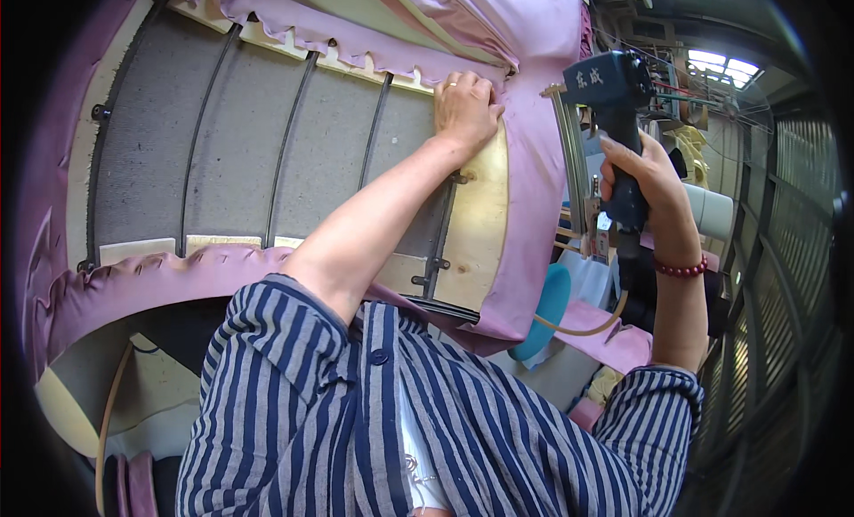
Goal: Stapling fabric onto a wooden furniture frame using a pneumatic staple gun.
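My right hand is closed round the grip of a dark blue pneumatic staple gun, raised beside the furniture frame. An air hose runs from the foot of its handle. My left hand presses down at the upper right corner of the wooden frame, its fingers curled over the edge of pink upholstery fabric; the fingertips are partly hidden. Between the frame's sides stretches grey backing crossed by several dark springs. The fabric is folded over the far and near rails.
A teal round object stands below the frame's right side, by loose pink fabric. Behind my right arm are a white cylinder and a slatted metal wall. Cluttered shelving and a fan stand at the far right.
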`<state>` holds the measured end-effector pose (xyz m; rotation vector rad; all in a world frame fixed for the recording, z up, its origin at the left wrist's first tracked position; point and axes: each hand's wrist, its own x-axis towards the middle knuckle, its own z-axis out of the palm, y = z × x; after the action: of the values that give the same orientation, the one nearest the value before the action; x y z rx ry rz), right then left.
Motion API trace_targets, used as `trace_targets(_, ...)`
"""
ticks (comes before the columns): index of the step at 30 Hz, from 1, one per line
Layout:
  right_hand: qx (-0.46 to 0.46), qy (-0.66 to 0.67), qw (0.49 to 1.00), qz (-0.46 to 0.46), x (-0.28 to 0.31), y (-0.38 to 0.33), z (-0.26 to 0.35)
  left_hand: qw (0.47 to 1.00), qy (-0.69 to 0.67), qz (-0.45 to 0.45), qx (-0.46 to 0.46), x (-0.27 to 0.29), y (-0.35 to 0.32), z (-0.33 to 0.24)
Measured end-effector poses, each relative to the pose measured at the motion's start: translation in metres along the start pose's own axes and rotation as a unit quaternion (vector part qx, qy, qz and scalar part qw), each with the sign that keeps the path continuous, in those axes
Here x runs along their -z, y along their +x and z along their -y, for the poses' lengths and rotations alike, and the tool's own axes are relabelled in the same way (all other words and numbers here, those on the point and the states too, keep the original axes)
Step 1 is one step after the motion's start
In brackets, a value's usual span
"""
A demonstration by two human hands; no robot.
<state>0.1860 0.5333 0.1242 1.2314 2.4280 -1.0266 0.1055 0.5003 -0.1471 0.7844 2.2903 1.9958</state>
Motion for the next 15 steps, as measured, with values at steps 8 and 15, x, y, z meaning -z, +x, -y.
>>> trace_targets(8, 0.045, 0.048, 0.998, -0.01, 0.008, -0.04, -0.026, 0.988, -0.063, 0.09, 0.108, 0.038, -0.039, -0.049)
trace_targets(15, 0.068, 0.022, 0.997, -0.003, 0.003, -0.039, -0.029, 0.941, -0.147, 0.192, 0.236, 0.029, -0.023, -0.071)
